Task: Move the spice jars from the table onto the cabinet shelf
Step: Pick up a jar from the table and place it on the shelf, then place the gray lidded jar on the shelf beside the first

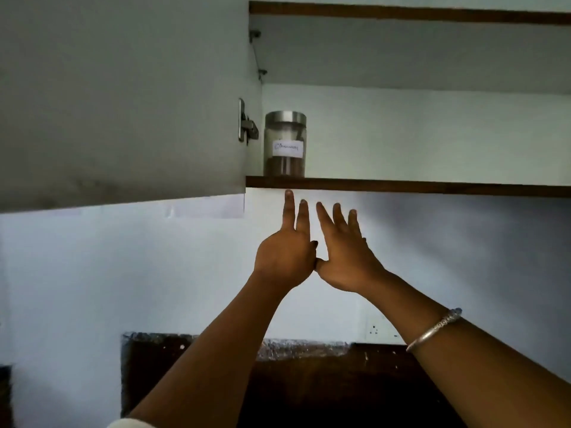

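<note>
Overhead, an open wall cabinet is seen from below, filling the upper half of the frame. One jar (285, 144) is stood upright at the far left end of the shelf (432, 187), close beside the cabinet's side wall. It is made of clear glass, is capped with a metal lid, and carries a white handwritten label whose wording cannot be read; a brown spice is seen in its lower part. The rest of the shelf to the right is bare. The door (123, 97) is swung open across the upper left of the frame, and a metal hinge (246, 125) is seen at its edge, just left of the jar.

Both arms are raised from the bottom of the frame towards the shelf. The left hand (285, 257) and the right hand (346, 261) are held side by side at the centre, just below the shelf edge, with fingers spread and extended upwards. Nothing is gripped by either hand, and the jar is not touched. The two hands meet near the thumbs. A silver bangle (434, 329) is worn on the right forearm.

A pale wall is seen behind the hands.
</note>
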